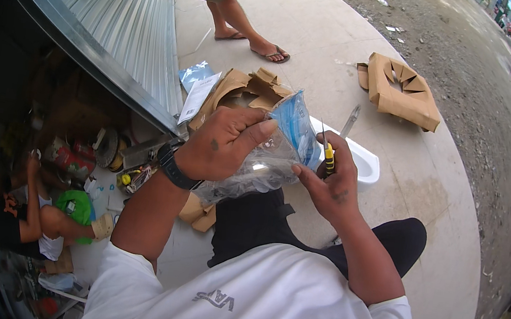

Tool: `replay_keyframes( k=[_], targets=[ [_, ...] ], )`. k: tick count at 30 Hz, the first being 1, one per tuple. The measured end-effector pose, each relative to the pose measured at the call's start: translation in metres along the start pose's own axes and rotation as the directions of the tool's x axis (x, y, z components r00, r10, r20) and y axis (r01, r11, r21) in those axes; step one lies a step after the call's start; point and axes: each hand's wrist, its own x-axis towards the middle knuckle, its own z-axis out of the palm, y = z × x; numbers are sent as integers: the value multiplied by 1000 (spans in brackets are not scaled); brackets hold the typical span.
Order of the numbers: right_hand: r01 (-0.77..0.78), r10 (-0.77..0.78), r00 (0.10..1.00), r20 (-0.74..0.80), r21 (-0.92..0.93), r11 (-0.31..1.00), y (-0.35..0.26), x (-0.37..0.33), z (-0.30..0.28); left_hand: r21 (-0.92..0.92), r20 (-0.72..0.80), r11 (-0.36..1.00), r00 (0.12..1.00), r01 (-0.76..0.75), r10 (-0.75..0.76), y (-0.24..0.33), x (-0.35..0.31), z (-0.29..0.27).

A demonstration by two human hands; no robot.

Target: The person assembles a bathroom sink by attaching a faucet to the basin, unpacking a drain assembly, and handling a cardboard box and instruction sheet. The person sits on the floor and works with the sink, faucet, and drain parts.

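In front of me I hold up a clear plastic bag (253, 171) with a blue printed top (298, 129). My left hand (226, 146) pinches the bag near that top, thumb stretched along it. Clear, rounded pieces show through the plastic; I cannot make out what they are. My right hand (334, 186) is closed around a yellow and black cutter (329, 159), its thin blade pointing up. The right thumb rests against the edge of the bag. Behind the right hand lies a white ceramic basin-like fixture (368, 164), partly hidden.
A torn cardboard box (232, 89) and a printed paper sheet (199, 97) lie beyond my left hand. Farther right sits a cut cardboard piece (403, 92). One person in sandals (269, 52) stands ahead; another (22, 213) sits at left among tools. A metal shutter (103, 17) rises at left.
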Motion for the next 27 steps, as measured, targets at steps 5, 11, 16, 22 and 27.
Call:
replay_keyframes(
  k=[5,11,16,22,27],
  targets=[
    [28,-24,997,70,-65,998,-27,17,-38,-160,66,986,996,-42,53,27,21,15],
    [254,-212,966,146,-405,878,-36,9,-107,-16,170,998,983,-63,65,30,47,62],
    [72,44,977,210,-513,855,10,-5,-147,-117,278,989,959,86,-51,-15,65,112],
    [-827,713,562,-420,-250,504,208,-2,-209,-377,204,906,971,192,-121,-100,75,156],
    [-986,941,159,-298,-100,135,382,-63,-176,-459,143,861,974,222,-174,-144,77,190]
  ],
)
